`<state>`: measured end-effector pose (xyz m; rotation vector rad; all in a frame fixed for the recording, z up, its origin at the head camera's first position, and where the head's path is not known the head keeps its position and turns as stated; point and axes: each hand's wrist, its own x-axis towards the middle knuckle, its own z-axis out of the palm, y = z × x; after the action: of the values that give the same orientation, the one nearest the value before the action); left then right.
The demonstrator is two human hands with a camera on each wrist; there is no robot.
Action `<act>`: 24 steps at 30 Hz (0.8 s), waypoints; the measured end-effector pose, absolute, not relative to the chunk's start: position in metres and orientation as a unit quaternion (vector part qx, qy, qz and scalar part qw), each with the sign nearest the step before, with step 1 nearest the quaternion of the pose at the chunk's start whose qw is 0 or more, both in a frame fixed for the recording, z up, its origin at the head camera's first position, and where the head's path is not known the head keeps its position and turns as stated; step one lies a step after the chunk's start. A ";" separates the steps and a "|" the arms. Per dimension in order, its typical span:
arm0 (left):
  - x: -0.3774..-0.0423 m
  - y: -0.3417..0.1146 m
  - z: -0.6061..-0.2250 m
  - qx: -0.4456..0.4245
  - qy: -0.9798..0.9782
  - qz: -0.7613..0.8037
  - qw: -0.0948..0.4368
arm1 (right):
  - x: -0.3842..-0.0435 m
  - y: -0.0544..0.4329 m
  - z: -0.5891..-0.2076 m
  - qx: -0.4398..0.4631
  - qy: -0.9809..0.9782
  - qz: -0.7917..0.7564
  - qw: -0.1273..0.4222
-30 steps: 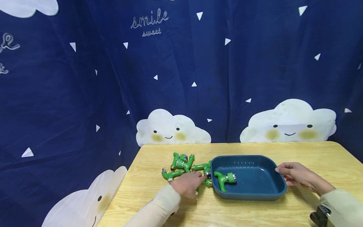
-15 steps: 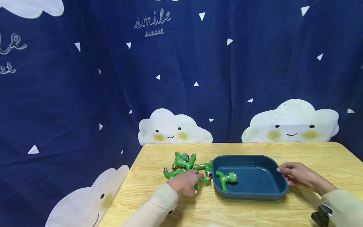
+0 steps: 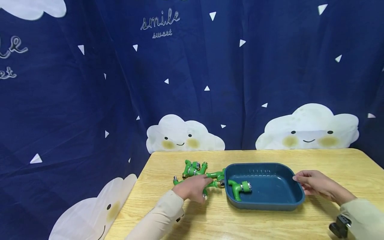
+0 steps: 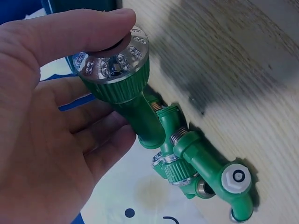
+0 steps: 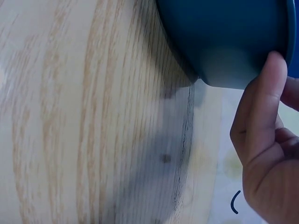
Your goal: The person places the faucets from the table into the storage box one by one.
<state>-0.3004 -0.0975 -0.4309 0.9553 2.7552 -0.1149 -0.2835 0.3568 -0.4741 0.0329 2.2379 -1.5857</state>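
Observation:
My left hand [image 3: 193, 189] holds a green plastic tap [image 4: 119, 88] with a chrome-topped knob. In the left wrist view the thumb lies across the knob's top, and the other fingers are behind the tap. In the head view the hand hides part of that tap. My right hand [image 3: 318, 186] pinches the right rim of a dark blue rectangular basin [image 3: 264, 206], thumb on the near side in the right wrist view [image 5: 273, 107]. One green tap [image 3: 238, 189] lies inside the basin at its left end.
Several more green taps [image 3: 199, 170] lie in a loose group left of the basin, partly behind my left hand. One tap [image 3: 214, 174] lies close to the basin's left wall. The wooden table [image 3: 255, 226] ends at a blue curtain [image 3: 192, 66] with printed clouds.
My left hand has closed round a tap and shifted slightly back and left, the tap rising a little with it. The right hand stays on the basin's rim.

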 end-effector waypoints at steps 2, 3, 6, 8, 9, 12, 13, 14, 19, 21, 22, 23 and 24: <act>-0.300 -0.098 -0.430 0.326 0.938 -0.042 0.107 | -0.283 0.356 -0.474 0.013 0.802 -0.565 0.196; -0.300 -0.099 -0.429 0.327 0.938 -0.043 0.104 | -0.283 0.356 -0.474 0.015 0.802 -0.565 0.195; -0.299 -0.100 -0.426 0.329 0.938 -0.041 0.097 | -0.282 0.355 -0.473 0.017 0.803 -0.564 0.192; -0.298 -0.100 -0.424 0.329 0.939 -0.040 0.094 | -0.282 0.355 -0.472 0.019 0.803 -0.564 0.192; -0.298 -0.100 -0.422 0.330 0.939 -0.040 0.092 | -0.282 0.355 -0.472 0.019 0.803 -0.564 0.193; -0.297 -0.100 -0.418 0.328 0.940 -0.037 0.088 | -0.282 0.356 -0.472 0.014 0.803 -0.563 0.194; -0.297 -0.100 -0.417 0.328 0.940 -0.036 0.088 | -0.282 0.356 -0.472 0.013 0.804 -0.562 0.194; -0.297 -0.100 -0.415 0.329 0.940 -0.035 0.086 | -0.282 0.356 -0.472 0.013 0.805 -0.561 0.193; -0.297 -0.099 -0.407 0.337 0.938 -0.034 0.079 | -0.283 0.355 -0.471 0.029 0.808 -0.558 0.189; -0.296 -0.098 -0.405 0.341 0.936 -0.035 0.075 | -0.283 0.354 -0.471 0.031 0.808 -0.557 0.189; -0.296 -0.098 -0.403 0.342 0.936 -0.035 0.074 | -0.283 0.354 -0.470 0.032 0.809 -0.556 0.188; -0.295 -0.097 -0.402 0.343 0.936 -0.036 0.073 | -0.283 0.354 -0.470 0.031 0.809 -0.556 0.188; -0.295 -0.096 -0.401 0.343 0.936 -0.034 0.073 | -0.283 0.353 -0.470 0.037 0.808 -0.556 0.188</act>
<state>-0.2950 -0.0963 -0.4007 1.0293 2.8109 -0.1032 -0.2828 0.3534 -0.4704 0.1029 2.2739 -1.5652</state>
